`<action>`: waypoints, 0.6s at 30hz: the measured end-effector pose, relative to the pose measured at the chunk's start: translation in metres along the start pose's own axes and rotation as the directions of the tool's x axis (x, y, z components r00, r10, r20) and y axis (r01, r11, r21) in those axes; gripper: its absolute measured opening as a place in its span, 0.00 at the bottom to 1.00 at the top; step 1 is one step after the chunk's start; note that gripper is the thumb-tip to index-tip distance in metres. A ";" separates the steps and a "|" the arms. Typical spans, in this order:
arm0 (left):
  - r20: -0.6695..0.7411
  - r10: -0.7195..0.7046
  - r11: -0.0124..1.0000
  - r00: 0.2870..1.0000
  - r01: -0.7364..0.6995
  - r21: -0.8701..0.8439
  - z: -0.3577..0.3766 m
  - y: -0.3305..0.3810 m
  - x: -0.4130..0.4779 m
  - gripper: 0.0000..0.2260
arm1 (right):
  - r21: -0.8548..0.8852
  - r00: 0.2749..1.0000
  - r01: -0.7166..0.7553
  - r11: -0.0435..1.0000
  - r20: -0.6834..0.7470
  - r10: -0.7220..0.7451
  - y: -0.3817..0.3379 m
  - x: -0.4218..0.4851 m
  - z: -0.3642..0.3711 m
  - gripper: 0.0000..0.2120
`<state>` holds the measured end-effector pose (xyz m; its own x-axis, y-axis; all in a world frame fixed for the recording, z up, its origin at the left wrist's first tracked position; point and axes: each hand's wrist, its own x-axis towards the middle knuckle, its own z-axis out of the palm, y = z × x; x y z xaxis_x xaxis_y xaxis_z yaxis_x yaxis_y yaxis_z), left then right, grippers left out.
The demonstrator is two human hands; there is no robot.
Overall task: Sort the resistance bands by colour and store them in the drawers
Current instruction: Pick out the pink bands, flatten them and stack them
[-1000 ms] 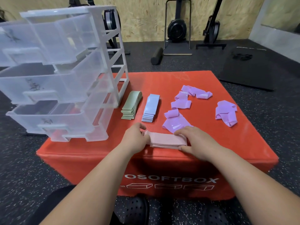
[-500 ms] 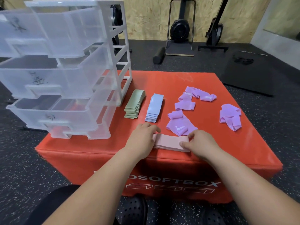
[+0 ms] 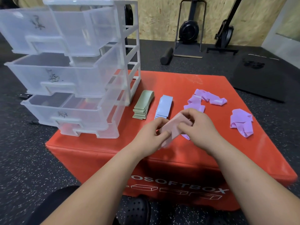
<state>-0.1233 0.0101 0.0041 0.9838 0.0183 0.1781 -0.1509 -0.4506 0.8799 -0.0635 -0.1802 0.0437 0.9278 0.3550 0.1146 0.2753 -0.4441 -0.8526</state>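
Black gym flooring under a red box (image 3: 178, 82) carrying bands and drawers.
Left hand (image 3: 151, 132) and right hand (image 3: 199, 127) both grasp the tilted pink stack (image 3: 174, 126) above the box's front. Farther back on the box lie a blue stack (image 3: 164, 106) and a green stack (image 3: 142, 104). Loose purple bands (image 3: 241, 122) lie to the right, one partly hidden by the right hand. The drawer unit (image 3: 73, 70) stands at the box's left, drawers open.

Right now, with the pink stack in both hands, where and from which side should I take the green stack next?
Pinch the green stack across its narrow width at mid-length, from above. It lies flat, pointing away from you, layers stepped at the near end, so a mid pinch likely clamps them all. Gaps on both sides leave finger room.
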 end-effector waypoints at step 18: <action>-0.363 -0.301 0.906 0.882 0.383 0.180 -0.052 -0.056 -0.028 0.16 | -0.015 0.998 -0.048 0.999 0.035 0.049 0.014 0.066 0.142 0.21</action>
<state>-0.1478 0.0812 -0.0269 0.8783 0.4753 0.0520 0.2576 -0.5620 0.7860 -0.0339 -0.0464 -0.0328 0.9306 0.3618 0.0547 0.2338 -0.4729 -0.8496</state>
